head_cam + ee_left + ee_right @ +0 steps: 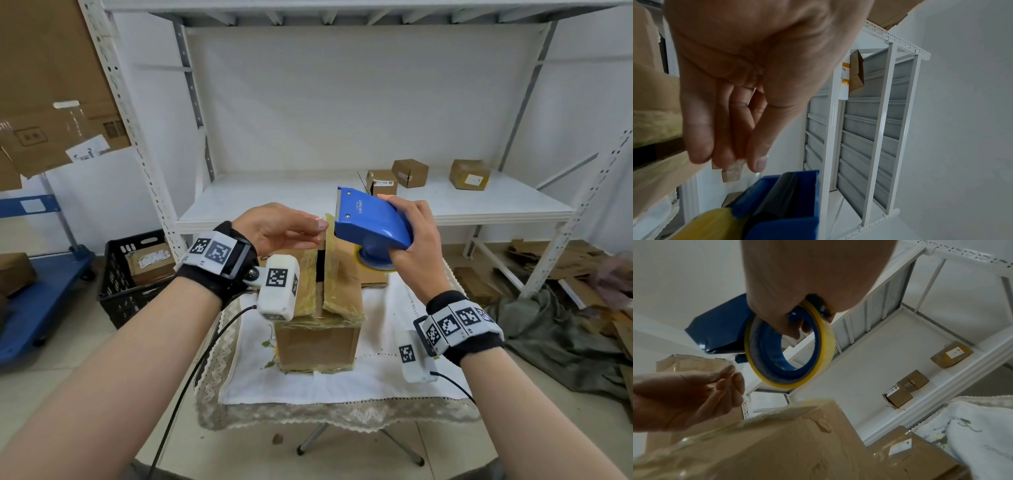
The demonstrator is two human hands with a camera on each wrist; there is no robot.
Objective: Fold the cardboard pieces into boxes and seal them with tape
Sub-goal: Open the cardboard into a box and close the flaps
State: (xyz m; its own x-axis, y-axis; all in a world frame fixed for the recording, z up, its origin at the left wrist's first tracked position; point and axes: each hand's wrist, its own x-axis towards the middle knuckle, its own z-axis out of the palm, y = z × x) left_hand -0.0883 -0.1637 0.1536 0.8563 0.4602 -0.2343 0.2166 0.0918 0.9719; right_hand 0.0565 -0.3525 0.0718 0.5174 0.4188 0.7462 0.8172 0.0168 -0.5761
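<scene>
On a lace-edged cloth [342, 387], right hand [416, 236] grips blue dispenser [371, 221]; left fingers [310, 228] pinch clear tape.

Tape dispenser [371, 224]: glossy blue plastic. Tape roll [789, 352]: shiny yellowish film. Box [320, 320]: matt brown cardboard, wrinkled glossy tape. Tablecloth [342, 387]: white cloth, lace edge. Shelf [342, 198]: white painted metal.

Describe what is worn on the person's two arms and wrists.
Both forearms are bare, with no sleeves. Each wrist has a black wristband ringed with white blocks printed with black square markers. A white camera module, also marked, hangs under each wrist, trailing a thin black cable.
</scene>
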